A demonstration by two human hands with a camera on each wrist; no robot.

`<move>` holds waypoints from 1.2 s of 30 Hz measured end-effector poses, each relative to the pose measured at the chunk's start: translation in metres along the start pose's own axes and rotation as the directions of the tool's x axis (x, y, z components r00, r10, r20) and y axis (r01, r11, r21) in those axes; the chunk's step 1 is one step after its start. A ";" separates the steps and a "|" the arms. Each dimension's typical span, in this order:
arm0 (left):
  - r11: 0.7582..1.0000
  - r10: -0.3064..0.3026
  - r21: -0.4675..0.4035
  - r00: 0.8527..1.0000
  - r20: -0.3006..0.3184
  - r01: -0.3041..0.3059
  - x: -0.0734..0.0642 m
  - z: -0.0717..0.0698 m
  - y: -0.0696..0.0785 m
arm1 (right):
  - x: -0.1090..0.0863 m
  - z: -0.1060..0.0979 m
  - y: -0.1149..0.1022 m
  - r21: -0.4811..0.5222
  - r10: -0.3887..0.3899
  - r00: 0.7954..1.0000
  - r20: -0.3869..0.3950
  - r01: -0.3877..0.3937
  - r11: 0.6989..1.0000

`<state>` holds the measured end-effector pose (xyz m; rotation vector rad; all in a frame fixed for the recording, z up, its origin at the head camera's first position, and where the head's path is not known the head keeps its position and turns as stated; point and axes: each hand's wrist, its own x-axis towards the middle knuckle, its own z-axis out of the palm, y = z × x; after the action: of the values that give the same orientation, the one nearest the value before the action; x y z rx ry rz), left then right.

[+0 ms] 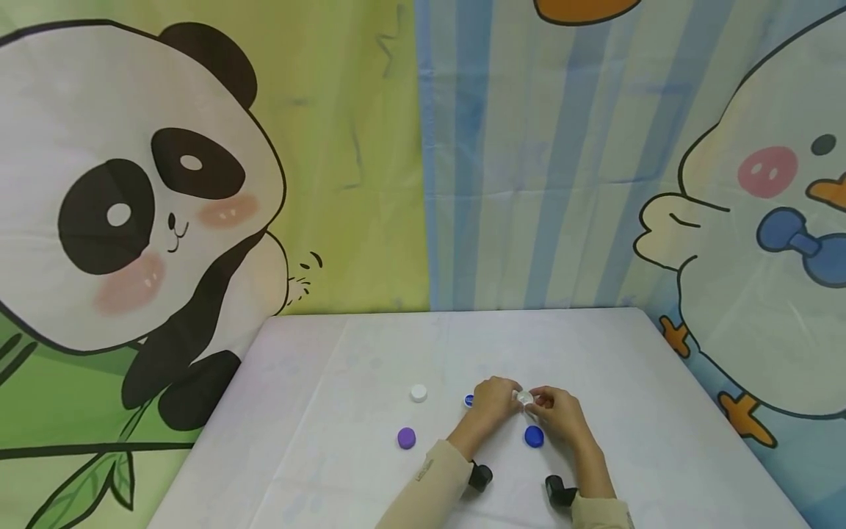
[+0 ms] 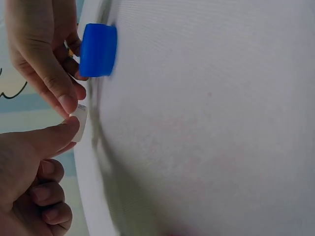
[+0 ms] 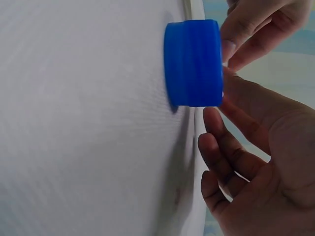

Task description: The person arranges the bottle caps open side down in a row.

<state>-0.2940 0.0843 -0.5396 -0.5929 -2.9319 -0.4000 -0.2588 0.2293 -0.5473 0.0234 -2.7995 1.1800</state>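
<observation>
My left hand (image 1: 497,400) and right hand (image 1: 558,413) meet over the table, both pinching a small white bottle cap (image 1: 525,397) between thumb and fingers. In the left wrist view that white cap (image 2: 80,124) is seen edge-on between the fingertips of both hands. A blue bottle cap (image 1: 534,436) lies just in front of the hands, nearest the right one; in the right wrist view the blue cap (image 3: 194,64) hides part of the fingertips and most of the white cap. Beside the left hand sits a blue-and-white cap (image 1: 468,400), partly covered by it.
Farther left on the white table (image 1: 330,470) lie another white cap (image 1: 418,393) and a purple cap (image 1: 406,438). Black wrist devices (image 1: 481,476) sit at both cuffs. Printed cloth with a panda (image 1: 192,294) and a white bird hangs behind and beside the table.
</observation>
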 end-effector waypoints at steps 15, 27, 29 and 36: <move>0.956 0.185 -0.193 0.964 -0.193 -0.223 -0.014 -0.052 -0.015 | -0.010 -0.030 -0.033 0.038 -0.155 0.976 -0.154 0.163 0.986; 0.881 0.259 -0.283 0.887 -0.382 -0.379 -0.045 -0.098 -0.014 | -0.039 -0.055 -0.073 -0.015 -0.299 0.908 -0.295 0.308 0.951; 0.867 0.269 -0.289 0.870 -0.413 -0.405 -0.051 -0.103 -0.015 | -0.043 -0.057 -0.078 -0.019 -0.345 0.889 -0.302 0.356 0.934; 0.809 0.301 -0.299 0.794 -0.529 -0.506 -0.072 -0.115 -0.019 | -0.060 -0.061 -0.091 -0.041 -0.511 0.801 -0.311 0.526 0.850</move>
<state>-0.2279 0.0086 -0.4468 -1.0111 -2.1744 -0.9850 -0.1890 0.2073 -0.4460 0.5285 -2.2666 1.0004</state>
